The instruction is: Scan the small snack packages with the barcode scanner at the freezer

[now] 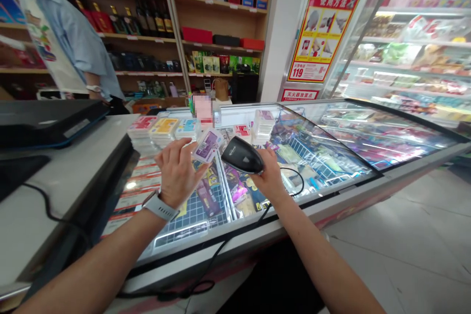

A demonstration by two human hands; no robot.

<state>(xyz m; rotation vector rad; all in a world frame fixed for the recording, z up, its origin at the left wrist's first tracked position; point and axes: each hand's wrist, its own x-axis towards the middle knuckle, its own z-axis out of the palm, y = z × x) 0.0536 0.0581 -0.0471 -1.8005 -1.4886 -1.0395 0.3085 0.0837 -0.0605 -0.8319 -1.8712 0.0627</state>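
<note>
Hands (177, 171) clasp purple-labelled pack (206, 145) (left) and scanner (242, 154) (right), stacks (162, 130) beyond on freezer (353, 196).

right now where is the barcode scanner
Near the middle of the head view, the barcode scanner is in the right hand, just right of the purple-printed pack in the left hand.

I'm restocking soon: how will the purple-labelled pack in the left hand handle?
The purple-labelled pack is probably stiff, looking flat though the left hand grips one side. It's likely light, being held one-handed. Its smooth face may be slippery.
</note>
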